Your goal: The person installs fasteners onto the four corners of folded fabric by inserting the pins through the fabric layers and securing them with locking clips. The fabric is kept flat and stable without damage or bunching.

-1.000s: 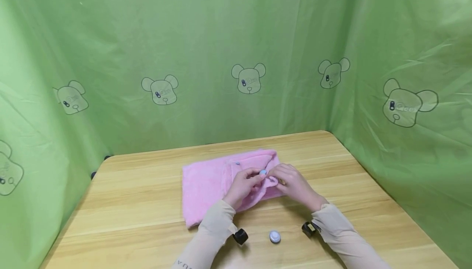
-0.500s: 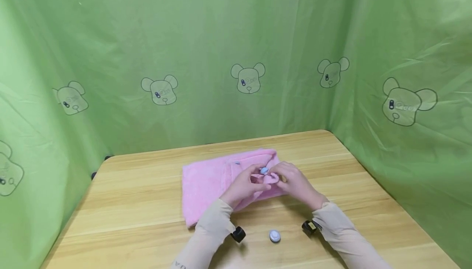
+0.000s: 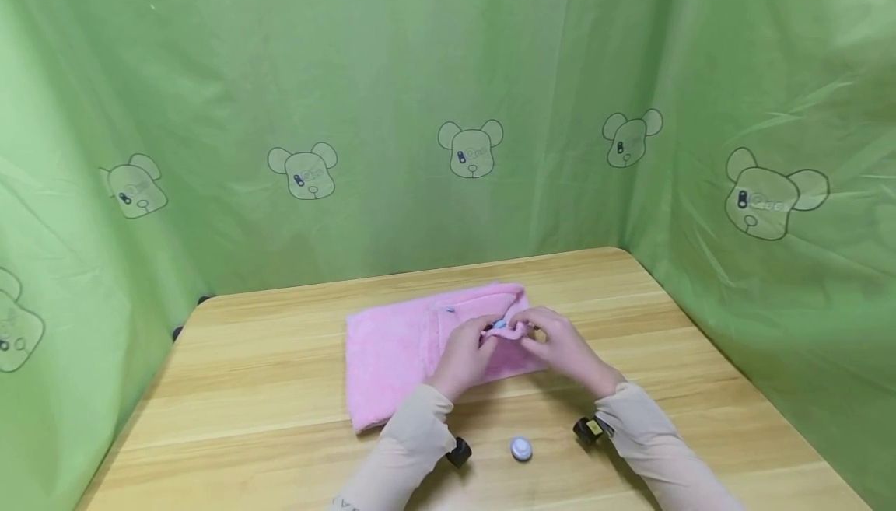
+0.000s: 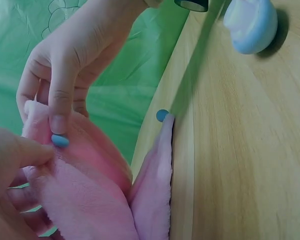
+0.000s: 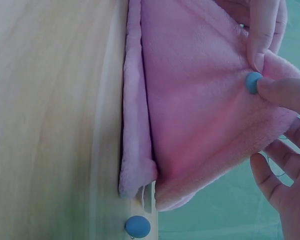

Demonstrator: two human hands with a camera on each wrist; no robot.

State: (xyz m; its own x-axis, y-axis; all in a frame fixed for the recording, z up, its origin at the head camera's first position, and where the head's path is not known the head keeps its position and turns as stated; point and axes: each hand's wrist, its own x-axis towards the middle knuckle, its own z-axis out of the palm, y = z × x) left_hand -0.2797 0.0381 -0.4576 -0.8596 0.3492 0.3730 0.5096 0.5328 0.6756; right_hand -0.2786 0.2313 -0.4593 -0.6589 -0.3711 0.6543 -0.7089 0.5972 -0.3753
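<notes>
A folded pink plush cloth [image 3: 388, 355] lies on the table, its right part lifted between both hands. My left hand [image 3: 463, 355] pinches the raised edge from the left. From the right, my right hand [image 3: 563, 349] pinches the same edge, fingers behind the cloth. Between the thumbs a small blue round knob [image 4: 60, 140] shows against the plush; the right thumb touches this knob [image 5: 253, 83]. How it is fixed there is hidden. Another blue knob [image 5: 138, 226] sits by a lower corner of the cloth. Some fingertips are hidden behind the fabric.
A pale blue and white round object [image 3: 521, 449] rests on the wooden table [image 3: 245, 386] between the forearms. Black wrist cameras [image 3: 458, 453] hang under both sleeves. Green curtains [image 3: 392, 208] with bear-head drawings stand behind and beside the table.
My left thumb has moved back to the cloth edge after lifting away. The flap, which drooped toward the table's front, is now gathered upward between the hands. The right hand has barely shifted.
</notes>
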